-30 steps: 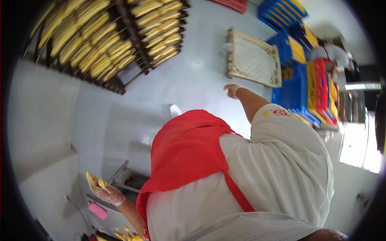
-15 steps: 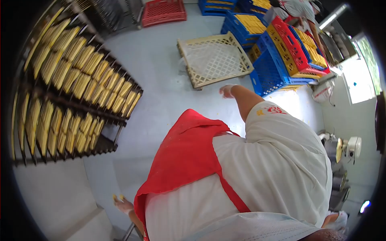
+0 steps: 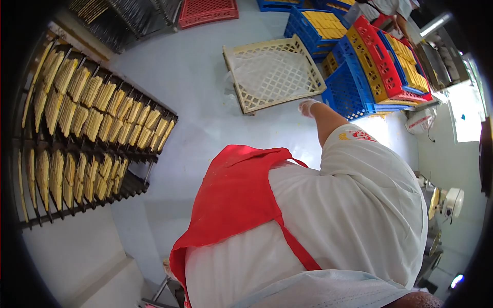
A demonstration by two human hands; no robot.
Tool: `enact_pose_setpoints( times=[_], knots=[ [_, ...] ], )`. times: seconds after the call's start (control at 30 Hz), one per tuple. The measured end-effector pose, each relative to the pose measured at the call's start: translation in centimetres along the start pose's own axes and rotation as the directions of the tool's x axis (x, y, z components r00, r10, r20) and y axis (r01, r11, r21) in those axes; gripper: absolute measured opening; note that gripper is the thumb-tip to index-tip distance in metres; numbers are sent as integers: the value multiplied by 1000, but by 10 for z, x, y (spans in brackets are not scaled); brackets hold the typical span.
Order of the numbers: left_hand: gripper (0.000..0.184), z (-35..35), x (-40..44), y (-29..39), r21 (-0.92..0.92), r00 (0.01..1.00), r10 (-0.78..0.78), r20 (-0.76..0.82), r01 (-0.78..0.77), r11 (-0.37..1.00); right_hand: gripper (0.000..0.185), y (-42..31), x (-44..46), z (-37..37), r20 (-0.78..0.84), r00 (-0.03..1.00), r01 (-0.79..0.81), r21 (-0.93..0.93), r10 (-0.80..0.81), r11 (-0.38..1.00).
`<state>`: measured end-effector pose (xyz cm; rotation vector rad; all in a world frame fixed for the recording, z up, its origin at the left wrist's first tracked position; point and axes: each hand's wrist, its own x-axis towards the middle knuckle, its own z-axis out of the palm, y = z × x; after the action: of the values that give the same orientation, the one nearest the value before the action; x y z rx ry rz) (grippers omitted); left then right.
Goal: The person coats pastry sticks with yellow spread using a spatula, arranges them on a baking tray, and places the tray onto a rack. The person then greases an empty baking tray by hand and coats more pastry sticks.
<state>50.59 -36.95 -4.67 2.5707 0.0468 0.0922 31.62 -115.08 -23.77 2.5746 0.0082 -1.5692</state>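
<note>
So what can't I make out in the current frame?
All in the head view:
- Left hand: almost wholly hidden by the red cloth apron, so its grip is unclear.
- Right hand: fingers too small to read; contact with the cream plastic lattice crate is uncertain.
- Printing on the white bag: too small.
- Red plastic crate: cut off by the top edge.
- Co-worker: also cut off there.
</note>
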Motion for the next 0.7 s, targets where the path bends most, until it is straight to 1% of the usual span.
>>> enact_pose_setpoints(
  times=[0.03, 0.07, 0.13, 0.2, 0.27, 0.3, 0.33, 0.37, 0.4, 0.43, 0.47, 0.53, 0.57, 0.6, 0.63, 0.67, 0.7],
  knots=[
    [57, -1, -8, 2, -4, 1000, -14, -11, 13, 1000, 32, -8, 28, -5, -177, 976, -69, 284, 123, 956],
    [57, -3, -15, 3, 2, 1000, -24, -20, 24, 1000, 34, -15, 46, -16, -301, 912, -73, 551, 280, 831],
    [57, -8, -31, 3, -2, 997, -61, -39, 61, 998, 40, -44, 5, -85, -357, 891, -1, 614, 280, 789],
    [57, -14, -45, 3, 6, 994, -92, -60, 92, 996, 42, -65, -38, -173, -391, 916, 132, 503, 89, 854],
    [57, -19, -61, 3, 9, 989, -119, -84, 120, 993, 40, -68, 3, -203, -421, 904, 216, 595, 71, 774],
    [57, -23, -69, 3, 7, 987, -131, -95, 132, 991, 38, -69, 55, -210, -230, 967, 149, 859, 109, 490],
    [57, -26, -78, 3, 10, 984, -143, -107, 145, 989, 37, -70, 106, -217, -21, 989, 13, 999, 145, 51],
    [57, -30, -85, 4, 5, 980, -154, -122, 156, 988, 36, -71, 154, -225, 181, 968, -120, 942, 172, -314],
    [57, -32, -92, 1, 4, 978, -161, -134, 163, 987, 35, -81, 120, -243, -12, 983, 9, 1000, 185, 14],
    [57, -36, -100, 1, -6, 975, -166, -151, 167, 986, 34, -91, 81, -263, -204, 960, 129, 930, 191, 344],
    [57, -40, -106, -1, -15, 971, -172, -168, 172, 985, 33, -98, 45, -282, -518, 855, 299, 484, -6, 822],
    [57, -48, -120, -3, -27, 963, -178, -201, 176, 984, 32, -112, 84, -286, -422, 905, 299, 713, 48, 634],
    [57, -54, -127, -5, -30, 960, -180, -216, 178, 984, 32, -124, 66, -295, -518, 854, 333, 465, -53, 820],
    [57, -61, -135, -7, -34, 955, -178, -237, 175, 984, 32, -137, 57, -301, -578, 796, 335, 175, -179, 926],
    [57, -68, -143, -10, -30, 953, -171, -251, 169, 985, 31, -149, 58, -307, -573, 784, 350, 92, -238, 932],
    [57, -78, -152, -13, -25, 949, -165, -270, 164, 986, 31, -163, 60, -313, -570, 777, 373, 74, -267, 925],
    [57, -87, -162, -15, -16, 945, -158, -285, 160, 987, 29, -179, 65, -317, -544, 800, 334, 56, -252, 941]
  ],
)
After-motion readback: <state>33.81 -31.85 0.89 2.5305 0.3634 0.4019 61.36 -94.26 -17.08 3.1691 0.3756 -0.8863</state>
